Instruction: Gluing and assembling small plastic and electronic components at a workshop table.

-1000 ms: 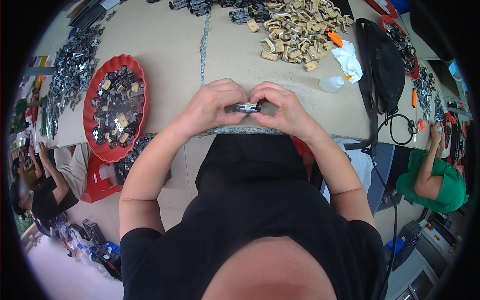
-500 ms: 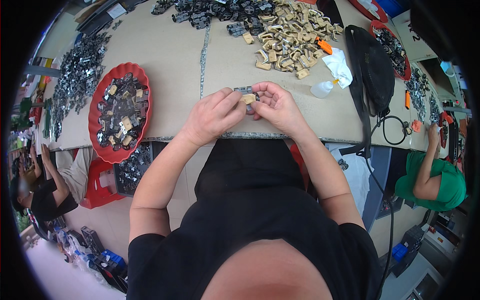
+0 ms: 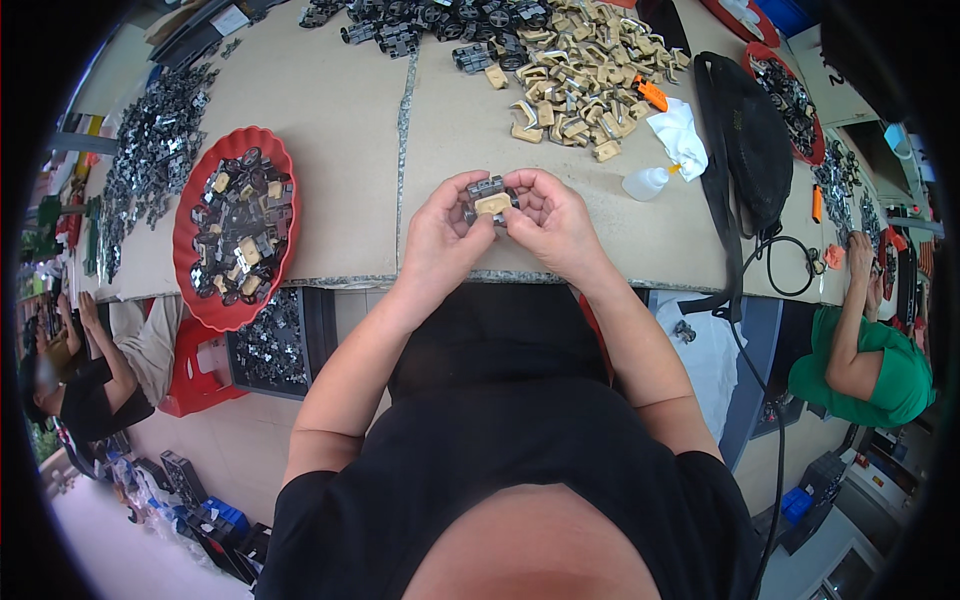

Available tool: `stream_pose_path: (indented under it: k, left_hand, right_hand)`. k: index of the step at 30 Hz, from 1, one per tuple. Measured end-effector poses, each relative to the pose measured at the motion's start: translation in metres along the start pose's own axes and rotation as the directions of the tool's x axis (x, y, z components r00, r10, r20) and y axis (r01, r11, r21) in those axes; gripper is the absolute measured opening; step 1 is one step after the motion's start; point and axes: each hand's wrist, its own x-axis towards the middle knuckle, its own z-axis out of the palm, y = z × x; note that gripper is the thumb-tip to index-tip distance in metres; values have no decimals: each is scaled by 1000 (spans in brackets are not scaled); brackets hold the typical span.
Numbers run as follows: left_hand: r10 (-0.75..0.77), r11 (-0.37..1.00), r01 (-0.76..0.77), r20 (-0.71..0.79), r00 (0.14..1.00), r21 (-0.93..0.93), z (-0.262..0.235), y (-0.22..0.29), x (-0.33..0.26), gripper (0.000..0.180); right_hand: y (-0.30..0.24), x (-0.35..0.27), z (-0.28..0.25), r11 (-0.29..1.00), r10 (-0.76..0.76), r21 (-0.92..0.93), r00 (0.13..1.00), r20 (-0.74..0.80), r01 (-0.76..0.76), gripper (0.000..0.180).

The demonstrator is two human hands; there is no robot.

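Both hands are closed around a small black toy car chassis with a tan piece (image 3: 492, 204) set in it, held just above the table near its front edge. My left hand (image 3: 444, 235) grips its left end, thumb against the tan piece. My right hand (image 3: 556, 228) grips the right end, its thumb pressing at the lower right corner. Fingers hide the underside and parts of both ends. Farther off lies a pile of loose tan pieces (image 3: 580, 85), beside a heap of black chassis (image 3: 440, 22) with wheels.
On the left, a red scalloped bowl (image 3: 184, 235) holds black and tan parts, beside a pile of dark metal parts (image 3: 160, 150). To the right are a white squeeze bottle (image 3: 645, 183), a white cloth (image 3: 677, 130) and a black bag (image 3: 752, 150). A person in green (image 3: 865, 365) works at right.
My left hand has shifted from over the chassis to its left end, with the thumb now low on it. The tan piece now shows more fully between both thumbs.
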Motion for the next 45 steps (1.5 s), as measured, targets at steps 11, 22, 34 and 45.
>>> stream_pose_path:
  k: [11,22,34,45]
  left_hand:
    - [-12,1000,12,0,1000,1,-1,2,-4,39]
    - [65,997,-69,-133,989,-29,11,-2,1,38]
    - [-128,986,124,27,991,113,-8,10,11,25]
    - [-62,997,62,11,998,-42,-4,5,11,29]
  right_hand:
    - [5,1,2,1000,-13,-6,999,-29,13,31]
    - [4,5,3,998,-42,46,998,-46,44,28]
    - [5,4,-10,999,-38,31,999,-17,39,32]
    - [9,7,-11,998,-47,33,999,17,47,36]
